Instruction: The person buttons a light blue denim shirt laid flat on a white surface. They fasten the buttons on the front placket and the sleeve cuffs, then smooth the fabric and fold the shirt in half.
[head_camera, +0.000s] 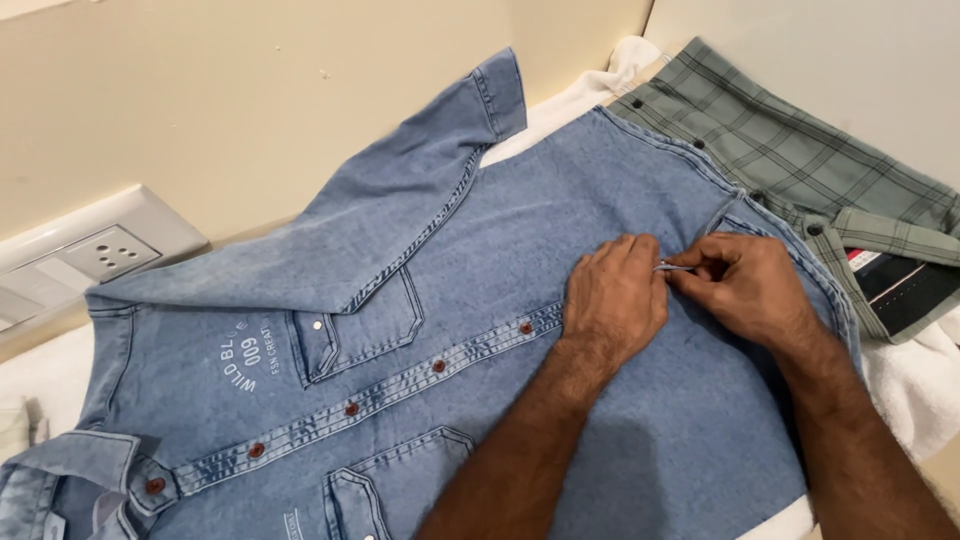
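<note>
Nearest the camera, two bare forearms reached up from the bottom edge over a light blue denim shirt (400, 330). The shirt was the largest thing in view. It lay flat and buttoned on a worktop (915, 385) covered with white towelling, collar at the lower left, hem toward the upper right, one short sleeve folded across its chest. A row of reddish-brown buttons ran down its front, with two flap pockets beside them.

Behind the worktop rose a plain cream wall (250, 90), carrying a white switch and socket plate (95, 255) at the left.

A green checked shirt (800, 170) lay folded at the upper right, its edge tucked just beside the denim hem.

The left hand (612, 300) rested on the denim near the lowest buttons, fingers curled. The right hand (745, 285) met it, fingertips touching. Together they pinched a small thin pale item (668, 266) against the cloth; what it was could not be told.
</note>
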